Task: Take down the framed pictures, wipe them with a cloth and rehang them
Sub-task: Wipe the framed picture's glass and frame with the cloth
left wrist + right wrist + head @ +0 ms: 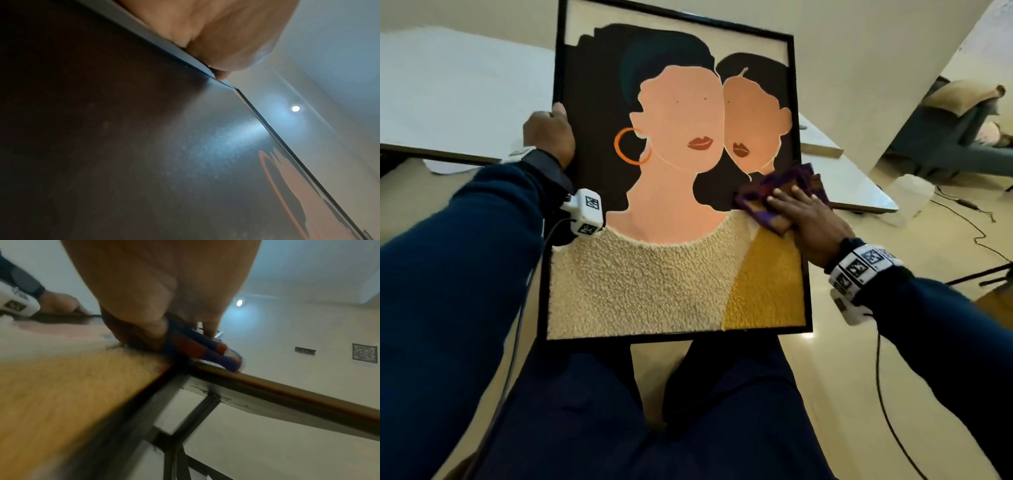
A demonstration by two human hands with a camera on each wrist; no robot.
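Note:
A large black-framed picture (674,192) of two faceless women stands tilted on my lap in the head view. My left hand (551,132) grips its left edge, thumb on the front; the left wrist view shows the fingers (216,48) curled over the frame edge (267,125). My right hand (804,219) lies flat with straight fingers on a purple and red-brown cloth (780,195), pressing it against the glass near the right edge. In the right wrist view the cloth (195,345) is under my fingers (144,318) at the frame's side (123,426).
White tables (448,102) stand behind the picture, one to the left and another (852,185) to the right. A grey sofa with a cushion (955,113) is at far right. Black cables (979,236) trail over the shiny floor. My legs (654,411) are below the frame.

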